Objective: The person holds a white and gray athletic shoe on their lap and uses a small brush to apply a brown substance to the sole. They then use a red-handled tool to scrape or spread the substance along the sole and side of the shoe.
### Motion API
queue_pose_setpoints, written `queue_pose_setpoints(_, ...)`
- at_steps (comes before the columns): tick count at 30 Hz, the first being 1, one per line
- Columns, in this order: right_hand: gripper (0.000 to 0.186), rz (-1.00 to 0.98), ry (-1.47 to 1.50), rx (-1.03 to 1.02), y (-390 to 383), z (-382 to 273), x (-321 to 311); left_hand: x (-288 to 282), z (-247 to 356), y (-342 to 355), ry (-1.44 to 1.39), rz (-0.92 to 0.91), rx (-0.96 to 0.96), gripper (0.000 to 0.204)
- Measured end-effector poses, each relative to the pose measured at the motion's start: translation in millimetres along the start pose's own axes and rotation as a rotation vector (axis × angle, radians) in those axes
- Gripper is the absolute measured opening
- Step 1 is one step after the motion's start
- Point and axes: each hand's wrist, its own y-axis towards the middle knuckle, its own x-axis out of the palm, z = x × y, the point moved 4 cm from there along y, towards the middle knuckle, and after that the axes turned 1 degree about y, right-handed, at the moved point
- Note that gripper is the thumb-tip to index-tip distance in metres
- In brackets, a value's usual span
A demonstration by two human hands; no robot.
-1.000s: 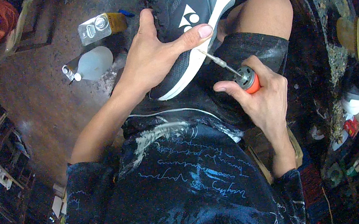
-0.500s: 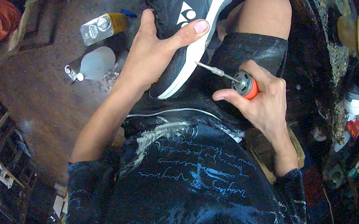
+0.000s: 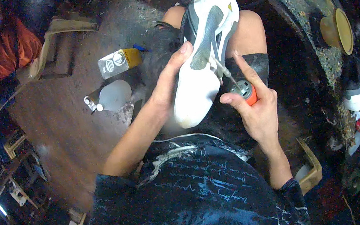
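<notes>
My left hand [image 3: 167,84] grips a white and dark grey sports shoe [image 3: 196,92] by its side, thumb along the sole's edge. The shoe is tilted so its white sole with a dark textured middle faces up, toe end towards me. In my right hand [image 3: 259,111] is a handheld rotary tool [image 3: 251,97] with an orange body, a grey vented end and a thin metal shaft. My fingers curl round its body while the index finger points outward. The shaft reaches to the shoe's side edge near mid-sole; whether its tip touches is hard to tell.
On the floor at left stand a yellow and silver metal can [image 3: 119,63], a translucent plastic bottle [image 3: 115,95] and a smaller can [image 3: 90,101]. Another sports shoe [image 3: 359,93] lies at far right, below a yellowish round object [image 3: 344,32]. A person in orange clothing [image 3: 15,51] is at upper left.
The shoe has turned from showing its logo side to showing its sole, and my left hand's hold has shifted. My right index finger has lifted outward. The whole view has shifted somewhat.
</notes>
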Motion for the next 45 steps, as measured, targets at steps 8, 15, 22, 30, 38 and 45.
queue_pose_setpoints(8, 0.077, -0.117, -0.069, 0.199, 4.0, -9.3, -4.1, -8.1, -13.8, 7.4, -0.134, -0.044, -0.08, 0.065)
queue_pose_setpoints(15, 0.079, -0.088, -0.097, 0.143, 7.6, -12.9, -1.7, -6.3, -14.8, 7.8, -0.049, -0.044, -0.045, 0.066)
queue_pose_setpoints(22, 0.088, -0.08, -0.185, 0.073, 9.4, -8.1, 4.7, -5.9, -11.6, 8.0, -0.019, -0.06, -0.006, 0.069)
queue_pose_setpoints(30, 0.092, -0.097, -0.267, -0.039, 3.7, -1.6, 6.1, -7.3, -14.2, 8.0, -0.041, -0.048, -0.047, 0.069)
queue_pose_setpoints(38, 0.088, -0.075, -0.14, 0.017, 7.0, 1.7, 1.0, -7.7, -14.8, 9.4, 0.011, -0.092, -0.02, 0.069)
queue_pose_setpoints(45, 0.09, -0.074, -0.208, -0.022, 5.4, -3.2, 4.6, -8.2, -16.9, 13.4, 0.082, -0.091, 0.044, 0.074)
